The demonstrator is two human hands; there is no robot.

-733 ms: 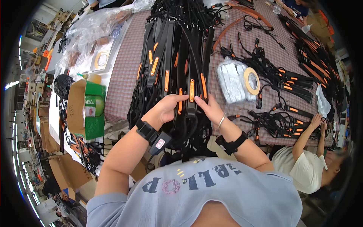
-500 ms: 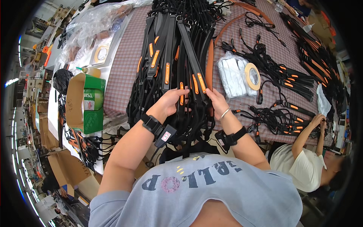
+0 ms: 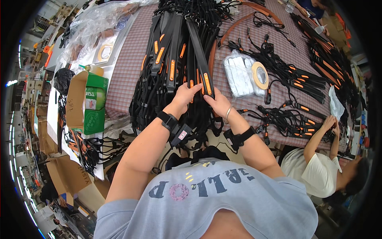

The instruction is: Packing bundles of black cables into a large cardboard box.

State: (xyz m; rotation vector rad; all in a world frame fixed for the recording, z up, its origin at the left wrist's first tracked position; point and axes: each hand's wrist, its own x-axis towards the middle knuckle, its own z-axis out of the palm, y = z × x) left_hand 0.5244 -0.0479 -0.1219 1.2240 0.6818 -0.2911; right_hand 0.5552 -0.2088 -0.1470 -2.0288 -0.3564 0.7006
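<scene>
A thick bundle of black straps (image 3: 172, 59) with orange tags and dark cords lies lengthwise in front of me. My left hand (image 3: 187, 95) is closed on the straps, its thumb beside the orange tag (image 3: 206, 83) of a long strap. My right hand (image 3: 217, 102) grips the lower end of that strap from the right, thumb just below the tag. The fingertips of both hands are partly hidden among the straps.
A green carton (image 3: 94, 119) and clear plastic sheeting (image 3: 83, 22) are at left. A wrapped white pack (image 3: 234, 75), tape roll (image 3: 260, 75) and more straps (image 3: 308, 83) lie on the checked cloth (image 3: 123, 71). A co-worker (image 3: 318, 175) works at the right; another person (image 3: 312, 10) sits across.
Both hands have moved slightly up the frame, and my left hand has come rightward, nearer my right. The long strap between them now slants, its tag shifted a little right.
</scene>
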